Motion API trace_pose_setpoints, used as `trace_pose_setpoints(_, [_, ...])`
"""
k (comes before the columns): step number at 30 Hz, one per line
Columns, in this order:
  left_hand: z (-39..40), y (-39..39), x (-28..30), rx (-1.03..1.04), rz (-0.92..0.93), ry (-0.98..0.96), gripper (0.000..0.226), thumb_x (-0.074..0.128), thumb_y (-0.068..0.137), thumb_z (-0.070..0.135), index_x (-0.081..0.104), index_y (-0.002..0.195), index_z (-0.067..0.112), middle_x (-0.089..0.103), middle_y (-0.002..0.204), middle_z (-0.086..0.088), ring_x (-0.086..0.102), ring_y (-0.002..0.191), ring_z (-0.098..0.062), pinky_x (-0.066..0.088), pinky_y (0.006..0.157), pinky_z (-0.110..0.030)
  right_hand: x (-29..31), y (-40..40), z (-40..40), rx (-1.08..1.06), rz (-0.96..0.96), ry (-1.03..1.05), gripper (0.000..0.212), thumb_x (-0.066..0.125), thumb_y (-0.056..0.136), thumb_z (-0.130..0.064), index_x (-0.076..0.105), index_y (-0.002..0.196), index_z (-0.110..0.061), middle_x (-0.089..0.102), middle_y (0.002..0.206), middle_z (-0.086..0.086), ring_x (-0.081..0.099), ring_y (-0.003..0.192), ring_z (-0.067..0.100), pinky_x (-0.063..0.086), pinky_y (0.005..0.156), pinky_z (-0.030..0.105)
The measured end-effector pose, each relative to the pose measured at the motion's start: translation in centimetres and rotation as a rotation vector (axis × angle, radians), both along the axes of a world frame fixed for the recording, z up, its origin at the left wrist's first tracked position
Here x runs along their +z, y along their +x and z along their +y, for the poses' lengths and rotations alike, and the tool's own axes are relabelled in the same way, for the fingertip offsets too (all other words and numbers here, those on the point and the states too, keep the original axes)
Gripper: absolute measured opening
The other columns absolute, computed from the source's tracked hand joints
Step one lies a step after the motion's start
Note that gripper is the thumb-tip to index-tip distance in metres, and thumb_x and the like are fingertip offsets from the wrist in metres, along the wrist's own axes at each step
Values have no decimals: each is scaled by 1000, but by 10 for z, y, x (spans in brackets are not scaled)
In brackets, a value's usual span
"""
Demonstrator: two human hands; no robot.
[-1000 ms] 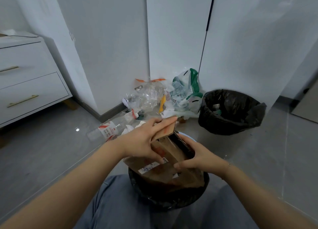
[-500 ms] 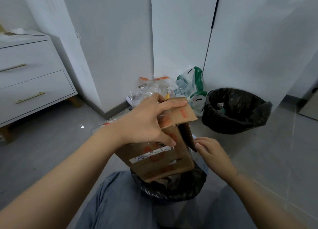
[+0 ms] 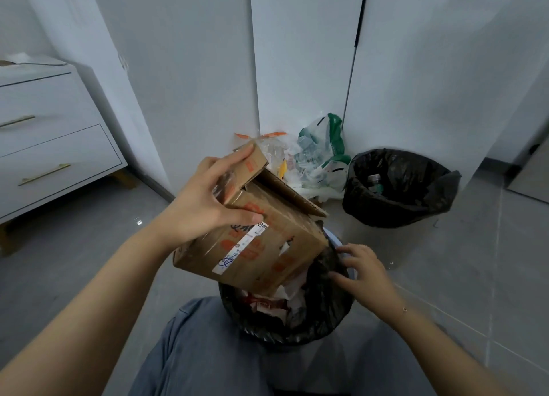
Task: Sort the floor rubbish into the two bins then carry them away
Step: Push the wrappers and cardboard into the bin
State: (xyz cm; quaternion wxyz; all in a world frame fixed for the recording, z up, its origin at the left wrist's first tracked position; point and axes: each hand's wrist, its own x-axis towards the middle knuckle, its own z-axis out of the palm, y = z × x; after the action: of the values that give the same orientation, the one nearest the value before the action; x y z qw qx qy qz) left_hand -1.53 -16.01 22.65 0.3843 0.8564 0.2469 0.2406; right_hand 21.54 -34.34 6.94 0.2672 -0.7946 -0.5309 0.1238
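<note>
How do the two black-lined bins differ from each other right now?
The near bin sits between the person's knees; the far bin stands by the white wall. The near bin is heaped with paper scraps, while the far bin looks mostly empty, with a bottle showing inside. The right hand rests on the near bin's rim and the cardboard box hangs over it; nothing touches the far bin. Both have black liners.

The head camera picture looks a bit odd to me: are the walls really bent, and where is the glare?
Head view: the wide lens bows the wall panels and drawers outward; small glare spots sit on the glossy floor; the cardboard box and left hand are sharp; light is soft and dim.
</note>
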Motion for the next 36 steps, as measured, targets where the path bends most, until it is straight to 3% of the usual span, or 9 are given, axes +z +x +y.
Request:
trace_pose_setpoints(4, [0, -6, 2, -9, -12, -14, 97, 79, 45, 56, 32, 129, 66, 40, 122, 12, 47, 111, -1, 44, 88, -22, 2, -3, 0, -264, 73, 239, 20, 67, 81, -16, 59, 64, -11, 54, 84, -4, 47, 84, 12, 33, 71, 18])
trace_pose_setpoints(7, [-5, -4, 6, -88, 39, 2, 98, 88, 51, 41, 34, 130, 64, 38, 121, 14, 44, 108, 3, 42, 89, -20, 5, 2, -1, -465, 399, 292, 32, 58, 85, -12, 42, 58, -8, 41, 61, 6, 40, 59, 18, 38, 57, 31])
trace_pose_setpoints(9, [-12, 3, 5, -167, 104, 23, 98, 90, 57, 29, 35, 132, 62, 37, 120, 13, 42, 111, -2, 38, 92, -18, 6, 4, -2, -541, 627, 339, 29, 53, 87, -13, 43, 61, -5, 39, 63, 13, 41, 62, 23, 48, 57, 39])
trace_pose_setpoints(11, [-21, 16, -4, -232, 174, 98, 99, 89, 59, 32, 32, 134, 61, 35, 121, 9, 40, 113, -9, 37, 98, -22, 7, 6, -3, -568, 730, 359, 28, 50, 89, -12, 48, 63, -1, 41, 67, 14, 44, 66, 25, 53, 56, 32])
trace_pose_setpoints(15, [-33, 49, -36, -277, 376, 369, 99, 83, 59, 49, 23, 137, 61, 32, 129, 3, 34, 117, -19, 33, 104, -35, 8, 5, -4, -553, 786, 354, 29, 49, 91, -12, 49, 67, 5, 43, 68, 16, 45, 66, 28, 54, 51, 30])
trace_pose_setpoints(21, [-52, 72, -61, -358, 503, 524, 95, 79, 63, 49, 23, 140, 56, 25, 140, 4, 21, 127, -15, 20, 107, -31, 19, 6, -1, -583, 749, 308, 36, 45, 97, -18, 39, 64, -8, 41, 60, 12, 48, 53, 26, 42, 36, 23])
trace_pose_setpoints(26, [-53, 56, -72, -361, 531, 511, 95, 75, 67, 51, 14, 137, 63, 19, 140, 10, 16, 126, -6, 8, 106, -26, 25, 9, 12, -566, 875, 251, 18, 44, 95, -9, 60, 89, -3, 59, 77, 15, 55, 68, 24, 44, 52, 29])
trace_pose_setpoints(30, [-57, 60, -90, -347, 628, 462, 93, 70, 71, 52, 6, 137, 64, 12, 149, 8, 4, 141, -13, -10, 116, -47, 25, 9, 15, -580, 1102, 305, 18, 44, 96, -6, 61, 100, -3, 65, 85, 12, 60, 74, 21, 49, 61, 30])
trace_pose_setpoints(36, [-95, 88, -106, -280, 667, 670, 78, 58, 79, 51, 14, 143, 50, 27, 140, -5, 27, 128, -28, 14, 108, -51, 23, 13, 10, -615, 1126, 368, 17, 46, 96, -5, 63, 99, -6, 66, 86, 13, 62, 75, 23, 51, 64, 31])
